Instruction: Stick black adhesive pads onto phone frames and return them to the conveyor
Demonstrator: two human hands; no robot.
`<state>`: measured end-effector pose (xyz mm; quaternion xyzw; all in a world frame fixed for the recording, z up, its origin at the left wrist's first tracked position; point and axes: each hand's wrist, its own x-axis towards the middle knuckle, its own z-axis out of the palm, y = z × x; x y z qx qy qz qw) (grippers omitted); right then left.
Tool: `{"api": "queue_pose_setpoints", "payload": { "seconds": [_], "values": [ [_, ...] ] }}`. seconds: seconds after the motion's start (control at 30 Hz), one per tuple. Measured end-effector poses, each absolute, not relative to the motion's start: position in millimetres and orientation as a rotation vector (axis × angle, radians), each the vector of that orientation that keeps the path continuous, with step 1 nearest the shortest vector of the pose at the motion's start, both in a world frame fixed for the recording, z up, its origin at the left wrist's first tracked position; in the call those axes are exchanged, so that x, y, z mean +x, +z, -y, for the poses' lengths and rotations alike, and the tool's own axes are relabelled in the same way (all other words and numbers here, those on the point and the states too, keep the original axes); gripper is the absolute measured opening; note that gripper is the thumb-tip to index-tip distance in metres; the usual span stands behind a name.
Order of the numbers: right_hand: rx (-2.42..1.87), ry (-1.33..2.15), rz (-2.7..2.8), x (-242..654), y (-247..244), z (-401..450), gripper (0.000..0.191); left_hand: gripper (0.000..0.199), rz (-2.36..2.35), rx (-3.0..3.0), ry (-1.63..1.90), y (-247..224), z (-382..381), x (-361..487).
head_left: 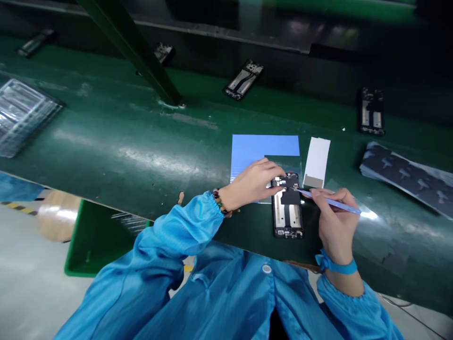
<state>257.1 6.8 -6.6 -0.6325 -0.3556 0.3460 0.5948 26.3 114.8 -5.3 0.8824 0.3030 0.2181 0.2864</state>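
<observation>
An opened smartphone (290, 213) lies on the green bench in front of me, its inner boards and metal frame exposed. My left hand (252, 183) reaches in from the left, thumb and fingers gripping its upper left part. Between the fingers of my right hand (338, 222) is a pair of lavender tweezers (334, 202), pointing left. Their tips are at the dark upper board of the smartphone; whether they pinch anything is too small to tell. Partly beneath my left hand is a blue sheet (262, 144), and a white card (317, 158) lies beyond the tweezers.
More opened phones lie along the back, including one phone (244, 79) in the middle and another (371, 111) at right. A stack of patterned sheets (406, 172) lies at right, clear plastic trays (24, 111) at left. A green post (141, 56) rises from the bench (106, 137). Below is a green bin (95, 241).
</observation>
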Motion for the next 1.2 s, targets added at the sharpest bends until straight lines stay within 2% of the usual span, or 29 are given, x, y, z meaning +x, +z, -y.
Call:
{"api": "queue_pose_setpoints", "payload": {
  "seconds": [0.37, 0.6, 0.73, 0.77, 0.87, 0.9, 1.03, 1.2],
  "values": [
    [-1.523, 0.782, 0.854, 257.5, -8.7, -5.0, 0.044, 0.02, -0.809, 2.436, 0.563, -4.5, -111.5, 23.8],
    [-1.47, 0.691, 0.743, 265.2, -7.6, -5.8, 0.045, 0.041, -0.854, 2.681, 0.417, 5.7, -108.0, 28.8],
    [-1.419, 0.684, 0.651, 284.6, -3.7, -9.0, 0.049, 0.044, -0.727, 2.795, 0.434, 10.4, -88.1, 30.2],
    [-1.434, 0.698, 0.652, 289.9, -3.6, -9.7, 0.049, 0.05, -0.661, 2.8, 0.427, 11.3, -75.7, 28.7],
    [-1.473, 0.704, 0.64, 302.5, -7.0, -10.9, 0.051, 0.091, -0.502, 2.756, 0.328, 9.0, -25.8, 19.6],
    [-1.471, 0.694, 0.627, 305.0, -9.1, -11.2, 0.052, 0.095, -0.487, 2.756, 0.266, 6.2, -8.8, 15.8],
    [-1.424, 0.675, 0.582, 307.8, -15.0, -12.6, 0.052, 0.06, -0.472, 2.799, 0.171, -8.1, 32.9, 4.0],
    [-1.388, 0.599, 0.543, 308.6, -9.7, -10.4, 0.045, 0.053, -0.171, 2.656, 0.326, 11.9, 6.8, -5.1]
  ]
}}
